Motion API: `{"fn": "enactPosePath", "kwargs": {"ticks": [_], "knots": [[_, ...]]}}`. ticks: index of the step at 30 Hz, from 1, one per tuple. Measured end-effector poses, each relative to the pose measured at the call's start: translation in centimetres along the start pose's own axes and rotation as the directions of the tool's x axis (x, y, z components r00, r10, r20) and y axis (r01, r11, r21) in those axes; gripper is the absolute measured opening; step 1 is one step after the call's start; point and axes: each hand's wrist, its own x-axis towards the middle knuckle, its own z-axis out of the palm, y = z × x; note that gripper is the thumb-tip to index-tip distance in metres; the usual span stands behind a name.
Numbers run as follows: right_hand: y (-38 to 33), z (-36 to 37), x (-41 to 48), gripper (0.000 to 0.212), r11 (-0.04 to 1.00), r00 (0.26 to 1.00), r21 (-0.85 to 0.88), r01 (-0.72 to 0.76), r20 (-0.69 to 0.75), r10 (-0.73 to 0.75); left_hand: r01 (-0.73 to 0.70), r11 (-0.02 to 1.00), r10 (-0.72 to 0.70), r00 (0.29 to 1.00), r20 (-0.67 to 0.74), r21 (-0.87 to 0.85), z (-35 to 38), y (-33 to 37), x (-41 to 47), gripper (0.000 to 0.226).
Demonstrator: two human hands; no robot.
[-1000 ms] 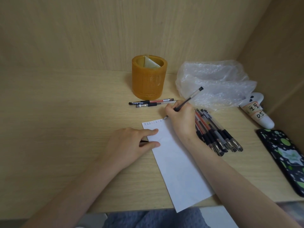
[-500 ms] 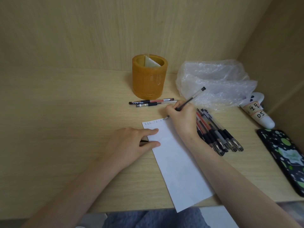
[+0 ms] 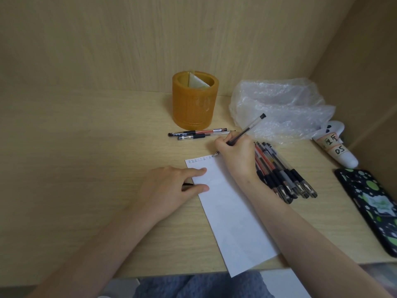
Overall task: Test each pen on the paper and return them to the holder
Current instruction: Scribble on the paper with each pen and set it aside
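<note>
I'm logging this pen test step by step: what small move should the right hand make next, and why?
Probably lift the pen off the paper toward the orange holder: the right hand grips it, tip at the end of a row of test marks, so this test looks nearly done.

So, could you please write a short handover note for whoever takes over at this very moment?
Right hand grips a pen, tip at the top edge of the paper, at the end of a row of small test marks.
Left hand rests flat on the paper's left edge, holding it down.
Two pens lie in front of the holder; a bundle of pens lies right of the paper.
Done: several marks written.
Left: no pen shows in the holder, so all probably need returning; which are untested I cannot tell.
</note>
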Motion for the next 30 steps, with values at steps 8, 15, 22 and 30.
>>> {"fn": "enactPosePath", "kwargs": {"ticks": [8,15,22,30], "knots": [[0.1,-0.1,0.1,0.03,1.0,1.0,-0.002,0.027,0.001,-0.027,-0.001,1.0,0.001,1.0,-0.001,0.009,-0.1,0.1,0.0,0.046],[0.0,-0.2,0.0,0.039,0.999,0.999,0.003,0.04,-0.034,-0.04,0.005,1.0,-0.005,1.0,0.013,0.007,0.0,0.0,0.0,0.046],[-0.1,-0.3,0.1,0.034,0.997,0.999,0.074,-0.007,-0.035,0.01,0.003,1.0,-0.003,1.0,0.018,0.015,-0.1,0.0,0.1,0.047],[-1.5,-1.2,0.9,0.034,0.972,0.995,0.22,-0.079,0.071,0.065,0.011,0.999,-0.013,0.999,0.051,0.032,-0.3,0.0,0.2,0.047]]}}
